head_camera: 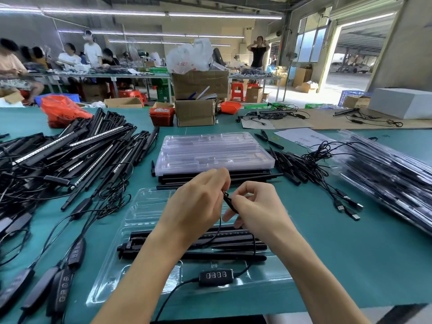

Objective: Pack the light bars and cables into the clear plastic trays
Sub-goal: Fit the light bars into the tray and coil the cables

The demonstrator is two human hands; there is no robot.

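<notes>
On the green workbench both hands pinch one cable end, left hand and right hand above the clear tray; tugging risks dragging the light bars beneath them out of their slots.

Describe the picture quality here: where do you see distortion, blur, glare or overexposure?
Head view: wide-angle lens bends the ceiling light tubes and table edge; the doorway is overexposed; the stack of filled trays is smeared; glare streaks the clear tray; both hands, left hand and right hand, are sharp.
</notes>
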